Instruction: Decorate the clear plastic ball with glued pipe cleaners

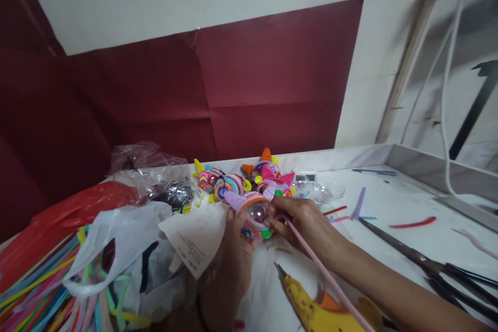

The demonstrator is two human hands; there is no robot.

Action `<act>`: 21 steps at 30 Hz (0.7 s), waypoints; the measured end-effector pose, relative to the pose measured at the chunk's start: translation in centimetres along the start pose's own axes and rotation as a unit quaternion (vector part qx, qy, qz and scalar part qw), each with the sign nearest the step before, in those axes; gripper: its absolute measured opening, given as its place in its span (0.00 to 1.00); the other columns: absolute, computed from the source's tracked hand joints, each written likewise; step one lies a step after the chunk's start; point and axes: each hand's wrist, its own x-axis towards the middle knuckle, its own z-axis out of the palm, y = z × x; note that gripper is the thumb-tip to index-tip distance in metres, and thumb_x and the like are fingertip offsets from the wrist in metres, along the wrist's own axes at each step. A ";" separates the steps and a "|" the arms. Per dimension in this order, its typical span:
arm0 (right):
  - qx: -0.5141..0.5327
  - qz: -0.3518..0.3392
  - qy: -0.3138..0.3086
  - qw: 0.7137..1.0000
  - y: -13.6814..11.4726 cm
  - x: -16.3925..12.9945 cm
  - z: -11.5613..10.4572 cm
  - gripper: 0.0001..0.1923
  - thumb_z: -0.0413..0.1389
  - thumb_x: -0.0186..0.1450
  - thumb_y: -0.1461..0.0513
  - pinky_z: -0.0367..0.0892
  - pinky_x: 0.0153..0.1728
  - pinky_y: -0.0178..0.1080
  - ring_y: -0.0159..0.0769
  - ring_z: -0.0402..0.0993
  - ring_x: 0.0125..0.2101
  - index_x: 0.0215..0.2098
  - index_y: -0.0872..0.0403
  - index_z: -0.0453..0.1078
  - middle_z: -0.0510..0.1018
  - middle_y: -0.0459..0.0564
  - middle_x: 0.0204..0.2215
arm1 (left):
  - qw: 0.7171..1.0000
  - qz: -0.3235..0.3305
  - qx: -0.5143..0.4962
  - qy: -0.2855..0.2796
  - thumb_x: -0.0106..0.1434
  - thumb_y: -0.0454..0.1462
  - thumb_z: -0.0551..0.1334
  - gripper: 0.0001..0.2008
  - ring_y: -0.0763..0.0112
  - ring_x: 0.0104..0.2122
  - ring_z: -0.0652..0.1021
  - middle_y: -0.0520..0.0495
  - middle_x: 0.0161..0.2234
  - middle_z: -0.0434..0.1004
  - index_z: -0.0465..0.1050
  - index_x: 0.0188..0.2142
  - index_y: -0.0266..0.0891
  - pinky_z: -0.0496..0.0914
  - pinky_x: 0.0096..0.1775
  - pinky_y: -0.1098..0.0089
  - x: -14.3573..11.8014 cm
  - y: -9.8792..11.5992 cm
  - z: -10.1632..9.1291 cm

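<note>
My left hand holds a clear plastic ball wrapped in colourful pipe cleaners, low in the middle of the view. My right hand pinches a long pink pipe cleaner against the ball's right side; its free end runs down toward the lower right. Just behind the ball lie several finished ornaments wound in bright colours with pointed ears.
A yellow glue gun lies near the bottom edge. Long black scissors lie at right. Loose pipe cleaner pieces and clear half shells sit on the white table. Plastic bags with pipe cleaner bundles fill the left.
</note>
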 end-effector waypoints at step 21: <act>0.012 -0.053 0.006 0.999 0.2 0.1 0.2 0.06 0.55 0.65 0.65 0.60 0.25 0.31 0.30 0.69 0.21 0.29 0.53 0.67 0.76 0.44 0.23 | 0.998 -0.015 -0.051 0.021 0.51 0.37 0.70 0.22 0.62 0.43 0.79 0.48 0.43 0.80 0.72 0.46 0.45 0.75 0.42 0.64 0.0 0.2 -0.2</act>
